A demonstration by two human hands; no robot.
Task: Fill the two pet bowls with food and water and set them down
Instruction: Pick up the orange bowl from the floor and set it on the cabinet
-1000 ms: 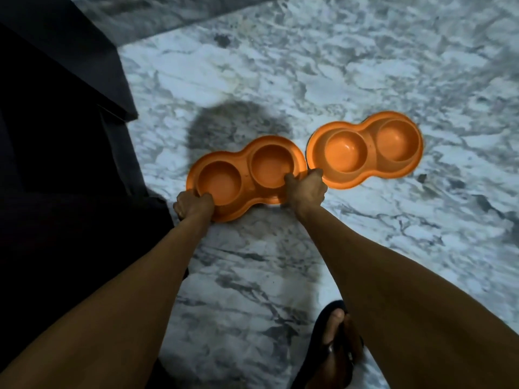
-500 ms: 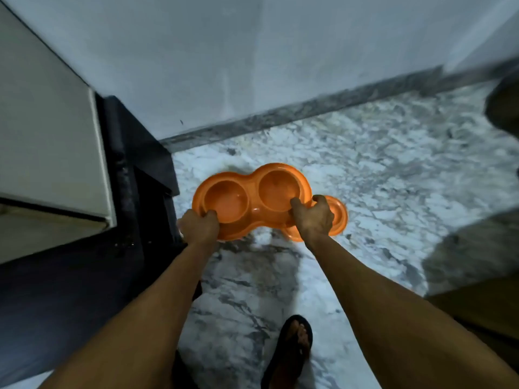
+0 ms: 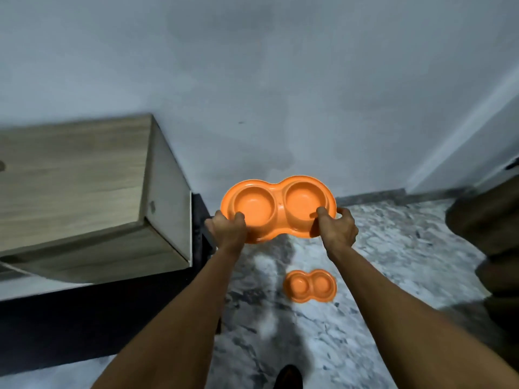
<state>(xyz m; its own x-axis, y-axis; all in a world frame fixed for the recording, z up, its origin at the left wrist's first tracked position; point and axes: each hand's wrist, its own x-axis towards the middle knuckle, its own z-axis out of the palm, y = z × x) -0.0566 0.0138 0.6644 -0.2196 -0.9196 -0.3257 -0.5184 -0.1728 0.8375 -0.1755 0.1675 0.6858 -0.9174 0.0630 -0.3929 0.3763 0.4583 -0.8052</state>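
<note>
Both hands hold one orange double pet bowl (image 3: 278,210) level in the air, the left hand (image 3: 229,227) clasping its left rim and the right hand (image 3: 338,226) its right rim. A second orange double bowl (image 3: 309,285) sits on the marble floor (image 3: 393,262) below, near the wall edge, both looking empty.

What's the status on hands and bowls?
Left hand and right hand gripping raised orange plastic double bowl, both wells empty. Second orange double bowl on marble floor. Nothing obstructing.
</note>
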